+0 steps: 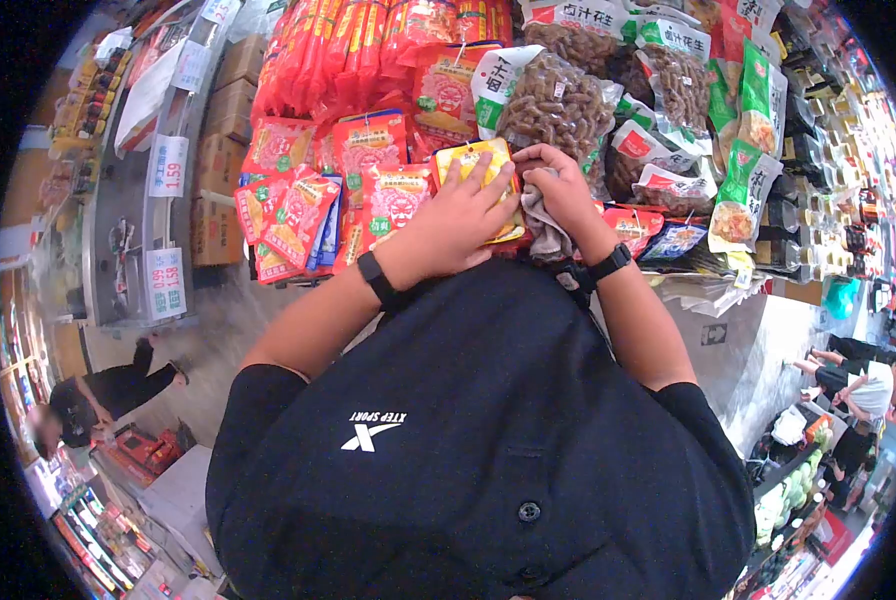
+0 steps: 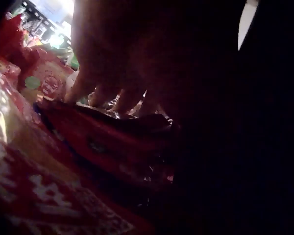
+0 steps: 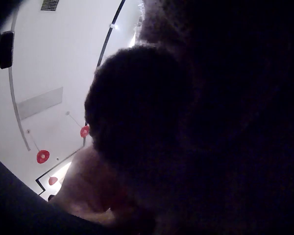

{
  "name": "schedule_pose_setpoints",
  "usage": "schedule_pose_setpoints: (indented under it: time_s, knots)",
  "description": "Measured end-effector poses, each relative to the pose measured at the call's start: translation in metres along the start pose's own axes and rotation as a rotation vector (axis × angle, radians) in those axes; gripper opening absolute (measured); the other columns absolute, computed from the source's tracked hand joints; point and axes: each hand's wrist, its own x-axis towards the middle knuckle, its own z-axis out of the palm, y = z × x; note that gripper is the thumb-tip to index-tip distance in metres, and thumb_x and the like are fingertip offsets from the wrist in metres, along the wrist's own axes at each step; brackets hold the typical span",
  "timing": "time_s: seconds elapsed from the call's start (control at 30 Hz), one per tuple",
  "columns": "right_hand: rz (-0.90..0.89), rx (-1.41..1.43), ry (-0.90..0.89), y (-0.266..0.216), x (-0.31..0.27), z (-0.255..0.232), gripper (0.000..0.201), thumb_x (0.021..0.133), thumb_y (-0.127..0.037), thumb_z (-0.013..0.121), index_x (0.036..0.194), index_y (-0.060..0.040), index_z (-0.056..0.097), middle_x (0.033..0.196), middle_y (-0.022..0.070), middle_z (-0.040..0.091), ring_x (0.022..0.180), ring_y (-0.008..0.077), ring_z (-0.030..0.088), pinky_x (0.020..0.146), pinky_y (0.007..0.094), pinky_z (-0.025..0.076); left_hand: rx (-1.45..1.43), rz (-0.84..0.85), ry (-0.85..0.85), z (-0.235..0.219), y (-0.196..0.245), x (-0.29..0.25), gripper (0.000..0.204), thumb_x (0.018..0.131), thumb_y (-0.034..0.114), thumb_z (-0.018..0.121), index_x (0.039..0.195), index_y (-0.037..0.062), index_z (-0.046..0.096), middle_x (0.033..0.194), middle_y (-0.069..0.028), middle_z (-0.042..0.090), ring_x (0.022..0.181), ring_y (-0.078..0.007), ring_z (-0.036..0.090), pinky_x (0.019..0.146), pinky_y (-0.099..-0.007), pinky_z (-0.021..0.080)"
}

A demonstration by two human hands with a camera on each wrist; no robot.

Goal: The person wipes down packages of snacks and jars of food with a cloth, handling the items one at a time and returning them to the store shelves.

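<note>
In the head view the left hand (image 1: pixel 463 218) lies with fingers spread and nearly straight on a yellow-and-red packet (image 1: pixel 475 155). The right hand (image 1: pixel 565 200) curls its fingers round a grey cloth (image 1: pixel 545 222), with its fingertips close to the packet's right edge. Red packets with a printed face (image 1: pixel 393 203) lie just left of the left hand. In the left wrist view the fingers (image 2: pixel 105 93) of the left hand reach down onto dark, shadowed packets (image 2: pixel 112 142). The right wrist view is mostly dark, and the cloth cannot be made out clearly there.
Bags of brown peanuts (image 1: pixel 558 105) lie behind the hands, with green-and-white bags (image 1: pixel 743 190) to the right. More red packets (image 1: pixel 343 50) are heaped at the back left. A metal shelf with price signs (image 1: pixel 166 165) stands at the left. People are in the aisles on both sides.
</note>
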Motion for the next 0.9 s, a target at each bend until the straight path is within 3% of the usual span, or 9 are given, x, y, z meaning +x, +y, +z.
schedule_pose_setpoints:
  time_s: [0.13, 0.2, 0.23, 0.37, 0.43, 0.47, 0.57, 0.67, 0.9]
  knots:
    - [-0.020, 0.036, 0.022, 0.003, 0.000, -0.001, 0.030, 0.095, -0.005, 0.063, 0.123, 0.0000, 0.073, 0.115, 0.0080, 0.078, 0.106, 0.0165, 0.072, 0.094, 0.0311, 0.058, -0.164, -0.021, 0.100, 0.003, -0.011, -0.009, 0.086, 0.086, 0.020, 0.084, 0.162, 0.0026, 0.046, 0.171, -0.0304, 0.040, 0.157, -0.0548, 0.039, 0.130, -0.0636, 0.034]
    - [0.040, 0.135, -0.008, -0.001, -0.003, -0.001, 0.031, 0.095, -0.004, 0.063, 0.124, 0.0006, 0.073, 0.116, 0.0085, 0.079, 0.108, 0.0172, 0.073, 0.097, 0.0315, 0.058, -0.277, -0.082, 0.245, 0.004, -0.016, -0.015, 0.078, 0.089, 0.011, 0.076, 0.161, 0.0012, 0.047, 0.168, -0.0323, 0.045, 0.155, -0.0534, 0.044, 0.131, -0.0570, 0.036]
    - [0.037, 0.087, -0.026, 0.003, 0.000, -0.002, 0.038, 0.096, 0.001, 0.059, 0.132, 0.0016, 0.070, 0.122, 0.0106, 0.077, 0.112, 0.0148, 0.070, 0.100, 0.0299, 0.055, -0.274, -0.092, 0.327, -0.001, -0.016, -0.016, 0.075, 0.094, 0.011, 0.074, 0.162, 0.0015, 0.044, 0.158, -0.0351, 0.054, 0.146, -0.0514, 0.055, 0.122, -0.0550, 0.047]
    - [-0.018, 0.041, -0.049, 0.008, 0.004, 0.000, 0.035, 0.098, 0.000, 0.063, 0.132, 0.0013, 0.070, 0.123, 0.0105, 0.077, 0.111, 0.0147, 0.071, 0.100, 0.0302, 0.056, -0.334, -0.242, 0.382, -0.008, -0.013, -0.020, 0.071, 0.100, 0.009, 0.069, 0.165, 0.0033, 0.040, 0.144, -0.0356, 0.064, 0.128, -0.0510, 0.068, 0.103, -0.0565, 0.058]
    - [-0.033, -0.100, 0.013, 0.003, 0.001, 0.003, 0.033, 0.097, -0.013, 0.073, 0.128, 0.0001, 0.072, 0.118, 0.0079, 0.078, 0.108, 0.0162, 0.073, 0.099, 0.0328, 0.057, -0.376, -0.390, 0.402, -0.006, -0.019, -0.019, 0.068, 0.106, 0.007, 0.064, 0.168, 0.0060, 0.037, 0.132, -0.0339, 0.070, 0.113, -0.0499, 0.074, 0.088, -0.0570, 0.060]
    - [-0.034, -0.101, 0.013, -0.001, -0.002, 0.004, 0.033, 0.097, -0.013, 0.073, 0.128, 0.0001, 0.072, 0.118, 0.0079, 0.078, 0.108, 0.0162, 0.073, 0.099, 0.0328, 0.057, -0.376, -0.391, 0.404, -0.006, -0.023, -0.018, 0.068, 0.106, 0.007, 0.064, 0.168, 0.0060, 0.037, 0.132, -0.0339, 0.070, 0.113, -0.0499, 0.074, 0.088, -0.0570, 0.060]
    - [0.022, -0.088, -0.004, -0.007, -0.005, 0.005, 0.037, 0.097, -0.019, 0.079, 0.129, -0.0009, 0.072, 0.117, 0.0083, 0.078, 0.109, 0.0165, 0.073, 0.100, 0.0336, 0.056, -0.284, -0.441, 0.690, -0.019, -0.034, -0.019, 0.062, 0.107, 0.008, 0.062, 0.166, 0.0077, 0.042, 0.130, -0.0298, 0.072, 0.103, -0.0501, 0.072, 0.084, -0.0568, 0.058]
    - [-0.029, -0.080, -0.014, 0.000, -0.002, 0.004, 0.038, 0.097, -0.019, 0.079, 0.130, -0.0014, 0.073, 0.118, 0.0089, 0.078, 0.111, 0.0168, 0.072, 0.101, 0.0341, 0.056, -0.273, -0.521, 0.682, -0.028, -0.049, -0.020, 0.058, 0.108, 0.009, 0.061, 0.164, 0.0067, 0.045, 0.134, -0.0288, 0.071, 0.108, -0.0498, 0.072, 0.087, -0.0554, 0.058]
    - [-0.031, -0.132, -0.022, 0.004, 0.001, 0.002, 0.038, 0.096, -0.017, 0.078, 0.129, 0.0001, 0.073, 0.119, 0.0093, 0.078, 0.114, 0.0177, 0.072, 0.101, 0.0351, 0.056, -0.249, -0.502, 0.781, -0.026, -0.059, -0.017, 0.059, 0.108, 0.013, 0.065, 0.163, 0.0060, 0.046, 0.139, -0.0286, 0.069, 0.120, -0.0492, 0.070, 0.096, -0.0535, 0.058]
